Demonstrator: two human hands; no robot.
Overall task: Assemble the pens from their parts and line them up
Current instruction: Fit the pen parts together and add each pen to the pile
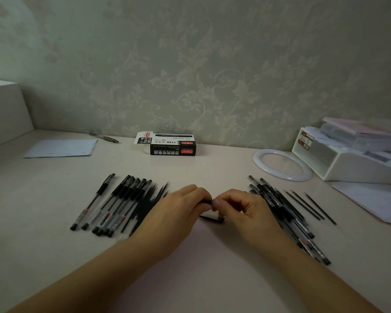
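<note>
Both forearms reach in from the near edge & meet mid tabletop (201, 267). Left hand (178, 211) has fingers curled round a black pen piece (205, 201); right hand (242, 206) pinches its other end, thumb & forefinger closed on it. Piece lies roughly left-right between the hands, just above the tabletop, so the coming move looks like a push or twist along that axis; both hands equally near. Mostly hidden by fingers, can't tell if it's cap, barrel or refill. Below it another short dark part (212, 218) shows under the right hand, touching or nearly on the surface.

Left of the hands: row of capped pens (113, 204), clear barrels w/ black grips, side by side, w/ thin refills (151, 199) next to them. Right: looser heap of pen parts (287, 213), plus a few bare refills (309, 205) fanned apart. Judging by this, task is partway done.
</note>
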